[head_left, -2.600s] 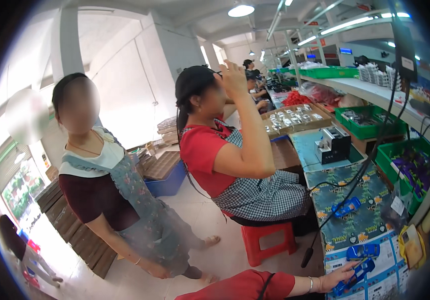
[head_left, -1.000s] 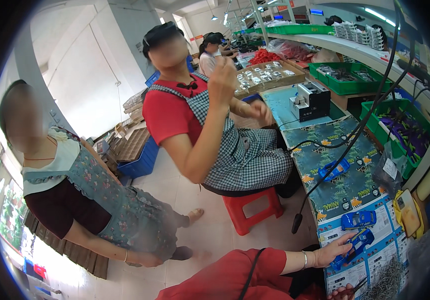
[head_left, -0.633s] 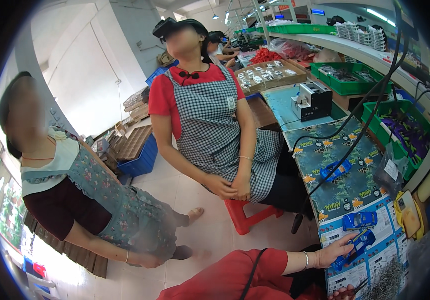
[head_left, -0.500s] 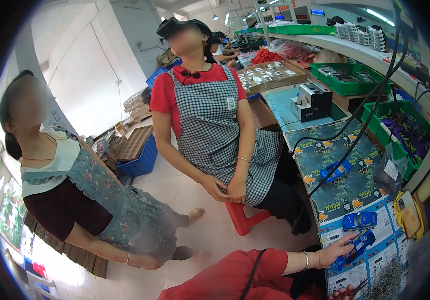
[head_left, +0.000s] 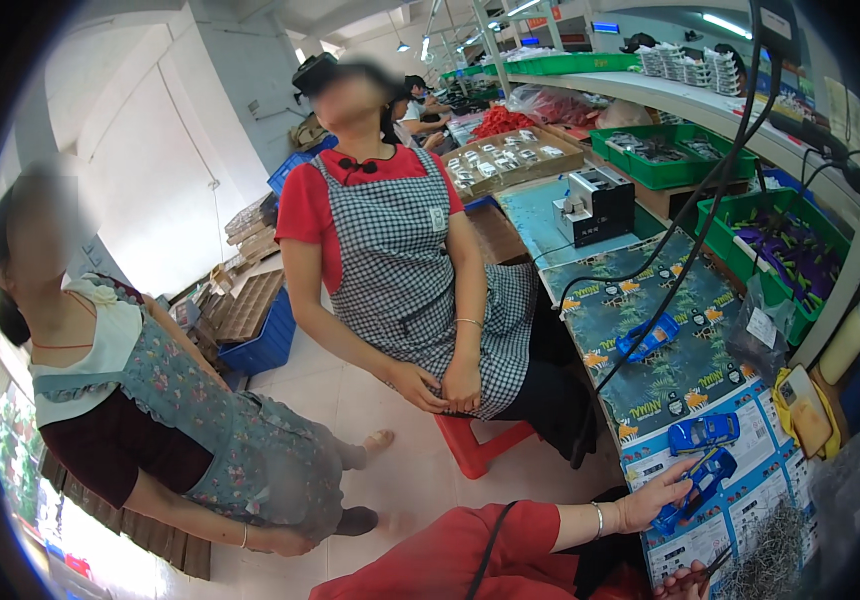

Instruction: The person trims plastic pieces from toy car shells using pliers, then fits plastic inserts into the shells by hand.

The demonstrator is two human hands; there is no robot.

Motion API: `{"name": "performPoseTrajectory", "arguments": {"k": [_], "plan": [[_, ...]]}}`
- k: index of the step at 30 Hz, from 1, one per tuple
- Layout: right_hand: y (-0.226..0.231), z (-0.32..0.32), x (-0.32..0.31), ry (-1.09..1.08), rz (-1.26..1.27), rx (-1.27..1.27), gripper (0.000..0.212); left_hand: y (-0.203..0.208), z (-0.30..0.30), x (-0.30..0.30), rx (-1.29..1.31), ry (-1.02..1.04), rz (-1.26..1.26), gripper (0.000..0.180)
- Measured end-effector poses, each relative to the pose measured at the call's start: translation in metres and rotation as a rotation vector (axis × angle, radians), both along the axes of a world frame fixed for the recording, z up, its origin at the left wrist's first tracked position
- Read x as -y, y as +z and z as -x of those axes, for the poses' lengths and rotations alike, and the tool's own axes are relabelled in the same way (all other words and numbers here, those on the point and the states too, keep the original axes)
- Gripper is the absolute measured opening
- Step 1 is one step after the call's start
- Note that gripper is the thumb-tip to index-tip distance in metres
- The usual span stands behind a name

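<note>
My left hand (head_left: 658,495), its wrist in a bracelet, is closed on a blue toy car (head_left: 713,472) at the worktable's near end. Another blue piece (head_left: 664,518) shows just below those fingers; whether it belongs to the same car I cannot tell. At the lower edge my right hand (head_left: 685,580) grips a slim dark tool (head_left: 718,562), its kind unclear. Beside the tool lies a heap of small thin metal pieces (head_left: 765,555). A second blue toy car (head_left: 704,432) rests just beyond the held one, and a third blue car (head_left: 648,338) sits farther up the table.
Black cables (head_left: 695,240) hang across the worktable. Along its far side stand green crates (head_left: 775,250), a phone on yellow cloth (head_left: 805,410) and a bottle (head_left: 853,335). A black machine (head_left: 595,207) stands farther on. Two people are at the left, one on a red stool (head_left: 475,445).
The whole view has shifted, so most things appear farther left. My left hand still holds the blue car, and my right hand keeps the dark tool.
</note>
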State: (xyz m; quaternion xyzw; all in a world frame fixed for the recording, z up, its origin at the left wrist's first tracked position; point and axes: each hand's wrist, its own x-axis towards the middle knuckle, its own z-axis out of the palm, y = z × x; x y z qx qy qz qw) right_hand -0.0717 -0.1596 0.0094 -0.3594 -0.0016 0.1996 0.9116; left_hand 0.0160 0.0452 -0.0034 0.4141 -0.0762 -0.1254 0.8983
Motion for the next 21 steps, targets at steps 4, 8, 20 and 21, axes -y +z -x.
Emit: {"name": "performPoseTrajectory", "arguments": {"k": [4,8,20,21], "plan": [[-0.0012,0.0,0.0009,-0.02,0.01,-0.055,0.037,0.0044,0.0021,0.0002,-0.021,-0.014,0.067,0.057],[-0.0011,-0.0015,0.0004,0.018,-0.052,-0.028,0.038,0.0081,0.0028,-0.0006,-0.056,-0.019,0.086,0.057],[-0.0088,-0.0013,0.0045,-0.022,-0.023,-0.069,0.039,0.0024,0.0015,0.0002,-0.048,-0.037,0.121,0.058],[-0.0092,-0.0019,0.0053,-0.004,-0.052,-0.06,0.039,0.0028,0.0017,0.0003,-0.053,-0.031,0.118,0.057]]}}
